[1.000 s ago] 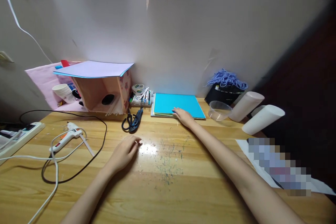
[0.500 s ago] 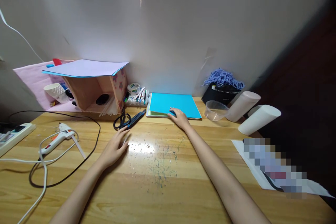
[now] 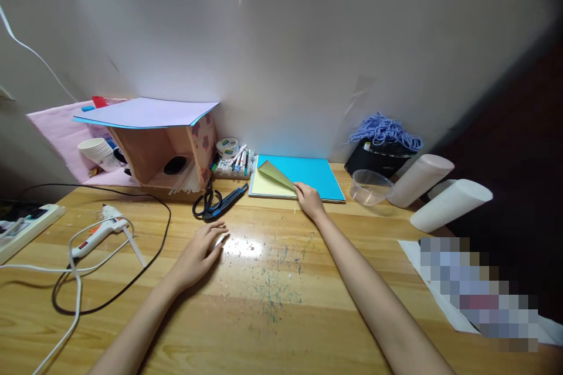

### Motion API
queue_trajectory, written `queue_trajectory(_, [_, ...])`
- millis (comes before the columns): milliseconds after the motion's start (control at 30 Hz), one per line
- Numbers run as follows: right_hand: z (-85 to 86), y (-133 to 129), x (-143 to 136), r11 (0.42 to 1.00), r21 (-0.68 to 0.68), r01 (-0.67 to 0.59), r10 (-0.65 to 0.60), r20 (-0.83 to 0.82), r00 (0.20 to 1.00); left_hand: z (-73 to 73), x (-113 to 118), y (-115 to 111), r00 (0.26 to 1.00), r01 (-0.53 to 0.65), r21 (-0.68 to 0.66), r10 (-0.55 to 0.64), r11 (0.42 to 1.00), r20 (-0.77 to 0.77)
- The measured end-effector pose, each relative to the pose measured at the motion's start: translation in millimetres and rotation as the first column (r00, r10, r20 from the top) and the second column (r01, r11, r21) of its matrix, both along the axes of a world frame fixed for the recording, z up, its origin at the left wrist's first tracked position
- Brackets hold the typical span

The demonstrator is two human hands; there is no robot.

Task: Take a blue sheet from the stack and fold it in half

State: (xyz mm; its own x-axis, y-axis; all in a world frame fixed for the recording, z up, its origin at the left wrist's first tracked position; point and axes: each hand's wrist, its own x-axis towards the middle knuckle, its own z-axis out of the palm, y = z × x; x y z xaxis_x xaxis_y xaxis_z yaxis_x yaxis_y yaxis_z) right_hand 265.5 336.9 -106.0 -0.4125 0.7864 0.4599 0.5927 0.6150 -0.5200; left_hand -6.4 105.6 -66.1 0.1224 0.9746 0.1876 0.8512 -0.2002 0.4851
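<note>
Right hand (image 3: pixel 310 200) pinching corner of top blue sheet (image 3: pixel 303 171) on paper stack (image 3: pixel 264 189), centre of frame, peeled back over yellow. Left hand (image 3: pixel 200 254) flat, loosely spread on table (image 3: pixel 281 316), lower centre. Risks: creasing the corner, dragging two sheets, stack sliding unbraced.

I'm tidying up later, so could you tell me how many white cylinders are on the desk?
2: both lie tilted at the desk's far right, one white cylinder beside the clear cup, the other cylinder nearer the edge.

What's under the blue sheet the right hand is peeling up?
The right hand lifts the blue sheet at its corner, baring a yellow sheet. Anything deeper in the stack stays covered.
</note>
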Motion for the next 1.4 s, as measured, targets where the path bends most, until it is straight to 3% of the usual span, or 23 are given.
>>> queue_trajectory(167, [1.1,-5.1,-0.1,0.997,0.060,0.049,-0.051,0.032,0.998,1.0,2.4,-1.4,1.000,0.009,-0.016,-0.008,1.000,0.014])
queue_trajectory(400, [1.6,-4.7,-4.4,0.980,0.147,-0.132,0.103,0.188,0.977,3.1,4.0,-2.7,1.000,0.021,-0.020,-0.021,1.000,0.007])
queue_trajectory(933, [1.3,-4.7,-6.1,0.979,0.151,-0.136,0.106,0.190,0.976,4.3,5.8,-4.1,0.999,0.025,-0.004,-0.025,1.000,0.020])
queue_trajectory(1400, [4.4,-14.1,-1.6,0.987,0.144,-0.075,0.069,0.043,0.997,8.3,9.3,-4.2,0.999,0.048,-0.019,-0.048,0.999,0.022])
